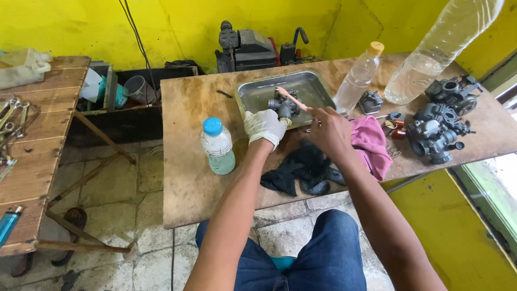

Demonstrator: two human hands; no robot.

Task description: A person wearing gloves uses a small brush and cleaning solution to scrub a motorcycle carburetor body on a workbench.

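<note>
My left hand (264, 126), in a white glove, grips a small dark metal carburetor (284, 105) at the front edge of a shallow steel tray (253, 92). A thin pinkish tool (291, 98), shaped like a brush handle, slants up and left over the carburetor, held in the fingers of my bare right hand (329, 131). Both hands are close together above the wooden table (188, 172). A black rag (301, 170) lies below my wrists, and a pink cloth (371, 143) lies just right of my right hand.
A blue-capped bottle with greenish liquid (218, 146) stands left of my hands. Two clear bottles (360, 75) (436, 48) and several carburetors (439, 132) sit on the right. A second wooden bench with wrenches (13, 116) is at the left. A dark machine (253, 48) stands by the yellow wall.
</note>
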